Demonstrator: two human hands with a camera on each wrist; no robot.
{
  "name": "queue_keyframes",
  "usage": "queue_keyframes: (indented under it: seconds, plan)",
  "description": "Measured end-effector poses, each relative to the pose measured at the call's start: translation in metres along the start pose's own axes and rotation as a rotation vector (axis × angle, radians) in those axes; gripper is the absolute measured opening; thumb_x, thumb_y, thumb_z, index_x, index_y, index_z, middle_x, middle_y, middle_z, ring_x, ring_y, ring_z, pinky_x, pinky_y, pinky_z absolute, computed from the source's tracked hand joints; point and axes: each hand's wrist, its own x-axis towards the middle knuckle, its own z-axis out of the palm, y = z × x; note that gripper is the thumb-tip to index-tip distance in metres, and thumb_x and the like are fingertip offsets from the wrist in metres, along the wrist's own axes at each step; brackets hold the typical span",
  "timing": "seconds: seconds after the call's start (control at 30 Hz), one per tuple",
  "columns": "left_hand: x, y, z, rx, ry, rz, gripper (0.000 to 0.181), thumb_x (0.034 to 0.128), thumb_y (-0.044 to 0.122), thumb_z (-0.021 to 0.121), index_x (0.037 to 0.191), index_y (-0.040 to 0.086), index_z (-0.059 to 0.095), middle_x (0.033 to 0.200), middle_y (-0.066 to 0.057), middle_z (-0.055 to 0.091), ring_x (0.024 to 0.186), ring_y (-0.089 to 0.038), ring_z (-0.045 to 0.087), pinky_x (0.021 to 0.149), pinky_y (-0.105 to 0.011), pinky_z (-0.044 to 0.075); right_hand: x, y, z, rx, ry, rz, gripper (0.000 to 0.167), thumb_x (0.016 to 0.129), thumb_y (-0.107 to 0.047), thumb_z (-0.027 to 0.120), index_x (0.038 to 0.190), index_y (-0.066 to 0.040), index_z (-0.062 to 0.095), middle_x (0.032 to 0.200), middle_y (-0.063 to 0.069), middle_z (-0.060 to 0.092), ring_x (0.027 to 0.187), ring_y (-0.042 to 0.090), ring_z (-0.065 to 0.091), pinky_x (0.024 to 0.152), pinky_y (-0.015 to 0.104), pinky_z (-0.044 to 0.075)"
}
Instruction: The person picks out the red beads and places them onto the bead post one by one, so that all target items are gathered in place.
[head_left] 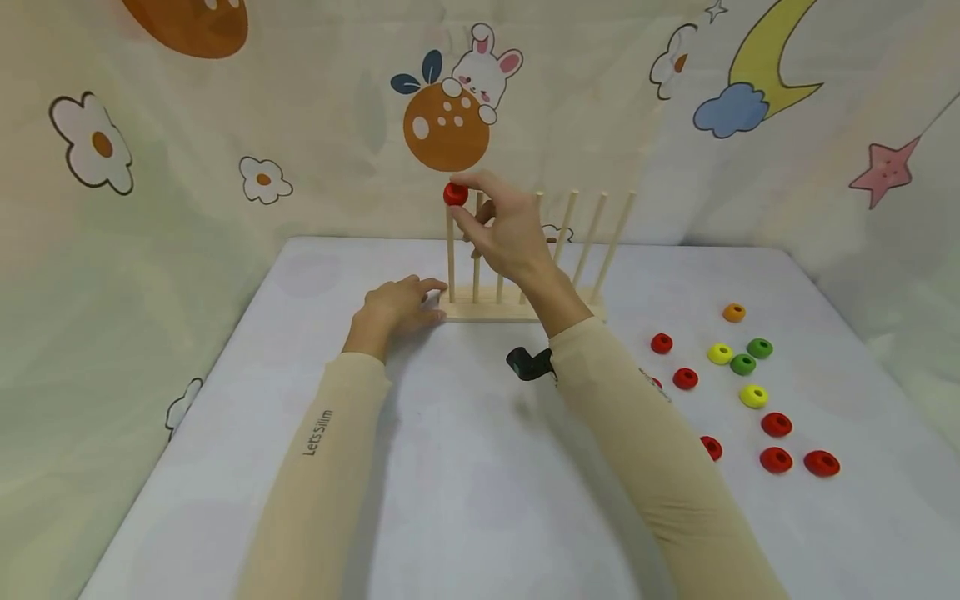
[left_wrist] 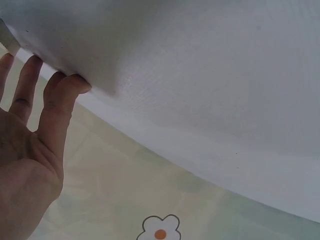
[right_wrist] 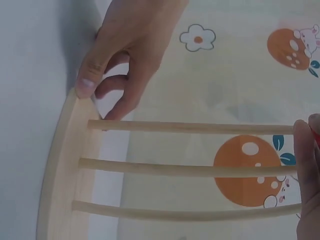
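Note:
A wooden peg rack (head_left: 487, 312), a flat base with several upright rods, stands toward the back of the table. My right hand (head_left: 510, 229) pinches a red bead (head_left: 455, 194) between thumb and fingertip, at the top of the leftmost rod (head_left: 451, 258). Only a red sliver of that bead shows at the edge of the right wrist view. At the base's left end, my left hand (head_left: 396, 307) grips the wood; the right wrist view shows its thumb (right_wrist: 86, 87) on one corner and a finger on the other side. The left wrist view shows the left hand (left_wrist: 35, 145) but hardly any rack.
On the right side of the table (head_left: 465, 500) lie several loose beads: red (head_left: 776, 425), yellow (head_left: 753, 396), green (head_left: 760, 348) and one orange (head_left: 733, 312). The right sleeve partly covers some red ones. A printed cloth (head_left: 330, 108) hangs behind the table.

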Motion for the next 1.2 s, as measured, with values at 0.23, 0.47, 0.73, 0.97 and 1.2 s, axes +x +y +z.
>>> queue_keyframes:
  seconds: [0.23,0.47,0.73,0.97,1.2]
  plan:
    - [0.002,0.0,0.0,0.012,-0.015,-0.002,0.063,0.1013,0.047,0.061,0.158,0.036,0.037,0.145,-0.009,0.052,0.132,-0.042,0.052,0.104,-0.065,0.042,0.008,-0.007,0.006,-0.041,0.017,0.085,0.034,0.098,-0.012,0.07,0.131,-0.006,0.065,0.133,0.01,0.068,0.055,0.02,0.068,0.049,0.025,0.054]
    - [0.003,-0.001,0.001,0.002,-0.006,-0.017,0.062,0.1005,0.047,0.062,0.157,0.037,0.039,0.143,-0.008,0.053,0.131,-0.041,0.053,0.105,-0.064,0.042,0.014,-0.01,0.011,-0.092,-0.008,0.156,0.036,0.099,-0.015,0.069,0.134,-0.009,0.064,0.136,0.008,0.066,0.054,0.016,0.066,0.049,0.026,0.054]
    - [0.001,0.0,0.001,-0.012,0.0,-0.018,0.062,0.1003,0.048,0.062,0.157,0.037,0.04,0.145,-0.008,0.052,0.132,-0.042,0.051,0.106,-0.065,0.041,0.014,-0.011,0.014,-0.058,-0.018,0.149,0.043,0.098,-0.013,0.068,0.14,-0.01,0.061,0.15,0.005,0.057,0.056,0.019,0.07,0.052,0.024,0.055]
    - [0.0,0.003,0.001,-0.015,-0.002,-0.028,0.06,0.0997,0.046,0.064,0.155,0.038,0.042,0.14,-0.008,0.054,0.129,-0.041,0.053,0.105,-0.064,0.042,0.003,-0.018,0.006,-0.094,-0.04,0.06,0.04,0.098,-0.012,0.069,0.137,-0.008,0.062,0.142,0.006,0.06,0.055,0.011,0.066,0.054,0.022,0.055]
    - [0.004,0.002,0.0,-0.011,-0.008,-0.032,0.06,0.0995,0.047,0.064,0.155,0.038,0.042,0.142,-0.01,0.054,0.129,-0.04,0.053,0.104,-0.065,0.042,-0.015,-0.019,-0.012,-0.126,-0.08,-0.031,0.033,0.097,-0.01,0.07,0.129,-0.005,0.065,0.126,0.009,0.063,0.065,0.013,0.068,0.059,0.022,0.056]
